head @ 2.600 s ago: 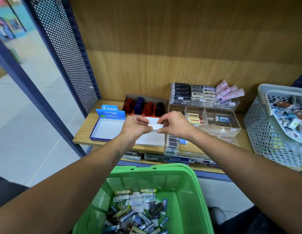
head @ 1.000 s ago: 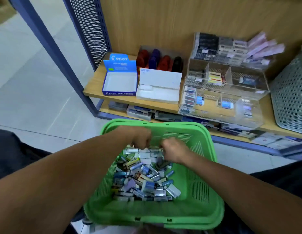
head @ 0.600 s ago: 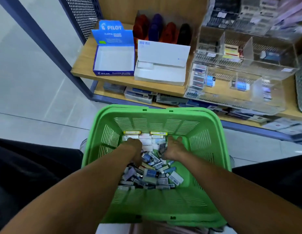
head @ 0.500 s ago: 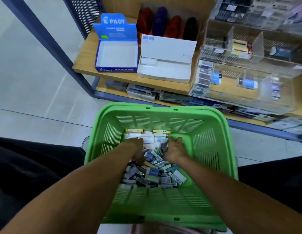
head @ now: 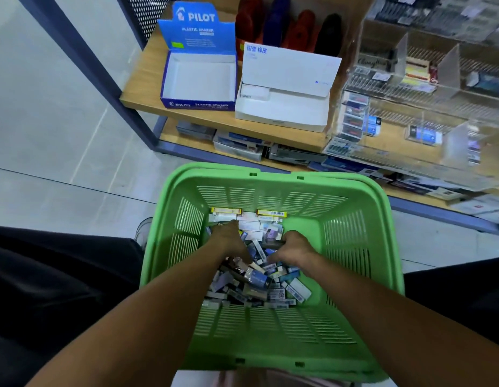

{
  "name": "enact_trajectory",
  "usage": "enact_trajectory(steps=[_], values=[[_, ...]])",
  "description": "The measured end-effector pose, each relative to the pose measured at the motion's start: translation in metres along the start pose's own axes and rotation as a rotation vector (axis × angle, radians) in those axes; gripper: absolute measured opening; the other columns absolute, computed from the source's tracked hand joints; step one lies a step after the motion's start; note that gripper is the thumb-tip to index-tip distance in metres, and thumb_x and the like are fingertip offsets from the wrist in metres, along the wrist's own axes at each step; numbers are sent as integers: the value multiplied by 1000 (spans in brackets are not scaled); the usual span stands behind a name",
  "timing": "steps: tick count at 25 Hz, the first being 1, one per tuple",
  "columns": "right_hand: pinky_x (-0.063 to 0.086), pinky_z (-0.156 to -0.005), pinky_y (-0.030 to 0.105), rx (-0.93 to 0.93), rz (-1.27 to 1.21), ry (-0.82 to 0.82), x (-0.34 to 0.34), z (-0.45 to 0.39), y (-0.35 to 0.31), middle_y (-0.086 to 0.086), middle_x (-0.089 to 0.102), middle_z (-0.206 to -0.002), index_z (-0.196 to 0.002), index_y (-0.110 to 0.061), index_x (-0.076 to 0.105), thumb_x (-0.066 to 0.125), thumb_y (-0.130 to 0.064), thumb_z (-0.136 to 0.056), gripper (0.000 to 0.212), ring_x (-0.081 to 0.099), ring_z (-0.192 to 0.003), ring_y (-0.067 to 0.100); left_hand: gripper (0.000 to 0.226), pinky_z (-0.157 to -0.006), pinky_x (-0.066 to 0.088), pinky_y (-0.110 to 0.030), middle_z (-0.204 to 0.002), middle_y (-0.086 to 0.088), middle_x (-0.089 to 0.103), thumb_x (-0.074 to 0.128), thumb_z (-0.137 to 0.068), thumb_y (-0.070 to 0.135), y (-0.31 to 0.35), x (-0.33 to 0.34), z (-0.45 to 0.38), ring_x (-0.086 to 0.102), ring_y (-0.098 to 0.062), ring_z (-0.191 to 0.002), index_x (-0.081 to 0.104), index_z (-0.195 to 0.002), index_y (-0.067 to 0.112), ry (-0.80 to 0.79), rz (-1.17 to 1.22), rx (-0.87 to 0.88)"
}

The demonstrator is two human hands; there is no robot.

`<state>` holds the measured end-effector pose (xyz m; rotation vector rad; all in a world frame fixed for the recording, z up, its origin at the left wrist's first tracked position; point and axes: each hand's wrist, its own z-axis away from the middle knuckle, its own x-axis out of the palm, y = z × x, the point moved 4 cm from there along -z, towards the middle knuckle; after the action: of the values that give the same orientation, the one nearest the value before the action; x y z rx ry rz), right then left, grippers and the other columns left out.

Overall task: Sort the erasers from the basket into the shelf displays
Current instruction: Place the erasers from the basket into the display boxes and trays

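Grey tile floor (head: pixel 55 152), store aisle, low wooden shelf (head: pixel 143 88) ahead. Green basket (head: pixel 382 233) sits nearest, its walls ringing both hands. Left hand (head: pixel 228 241) and right hand (head: pixel 294 248) are both down in the pile of erasers (head: pixel 259 286), knuckles up, fingers buried in the packs. Can't tell how far either is curled or whether anything is gripped. Erasers lie under and all around the fingers; two yellow-edged packs (head: pixel 248 211) sit just beyond them against the far wall. Past the basket, beyond the fingertips: blue Pilot box (head: pixel 198 79) with open tray, white box (head: pixel 284 107) just beside it to the right, clear plastic organizer (head: pixel 427 113) further right, cut off at the frame edge, contents blurred. Red, blue and black items (head: pixel 290 29) behind the boxes, too blurred to identify.
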<state>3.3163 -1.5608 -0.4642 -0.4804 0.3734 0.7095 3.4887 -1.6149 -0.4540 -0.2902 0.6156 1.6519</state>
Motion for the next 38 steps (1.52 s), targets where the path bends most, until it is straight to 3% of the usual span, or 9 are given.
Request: enact_trajectory(steps=[2,7,13,18,22,24,28,34,38], values=[[56,-65,33,-41,-43,-35,1,3,-3,8,65,-85,-89,-7,62,88,-22,-72,35,63,-68,19,99,-102,47,-35,-143,-11,51,91,-65,40,1,-1,4,50,-32,-130,40,-144,9,18,32,4],[59,-67,33,-104,-69,-48,0,5,-10,9,69,-103,-111,-4,66,79,-29,-83,39,68,-77,21,52,-90,48,-29,-130,-10,62,76,-82,30,0,-11,7,59,-28,-118,57,-128,13,109,-43,99],[60,-73,30,-51,-674,-190,-2,13,-22,16,65,-104,-115,3,62,67,-4,-91,25,69,-85,25,58,-93,50,-32,-135,-13,61,69,-87,21,-4,-13,9,59,-31,-119,51,-142,15,111,-46,144],[59,-88,37,-45,-768,-199,2,13,-30,14,62,-109,-120,2,58,61,1,-94,26,67,-96,27,62,-73,49,-26,-125,-14,65,75,-84,22,-10,-25,11,65,-25,-92,52,-140,9,72,411,115],[60,-83,37,-2,-967,-265,0,12,-18,20,66,-117,-123,4,57,62,6,-91,33,69,-103,32,75,-94,55,-42,-146,-11,48,73,-87,17,-3,-14,24,58,-28,-113,34,-152,19,-75,744,27],[60,-83,35,-40,-1016,-309,-6,18,-22,20,69,-115,-120,6,58,62,7,-90,30,70,-104,31,83,-86,59,-45,-143,-10,49,77,-83,13,7,-17,35,57,-26,-111,31,-151,22,-184,933,21],[56,-94,37,-169,-926,-405,-30,43,-42,23,69,-114,-116,6,56,61,9,-88,28,70,-105,31,61,-78,62,-43,-116,-5,67,88,-74,12,20,-29,49,71,-25,-98,50,-122,17,-226,977,139],[47,-106,47,-234,-683,-553,-77,78,-52,26,66,-120,-126,6,51,59,-10,-97,34,65,-114,35,44,-64,58,-31,-109,-14,74,78,-84,12,34,-58,83,73,-29,-88,58,-123,12,-277,869,324],[53,-99,43,-355,-449,-576,-119,110,-61,25,66,-121,-112,2,60,57,-14,-99,21,66,-112,34,39,-57,56,-28,-111,-15,73,77,-86,11,54,-87,112,71,-29,-84,61,-121,14,-297,766,403]])
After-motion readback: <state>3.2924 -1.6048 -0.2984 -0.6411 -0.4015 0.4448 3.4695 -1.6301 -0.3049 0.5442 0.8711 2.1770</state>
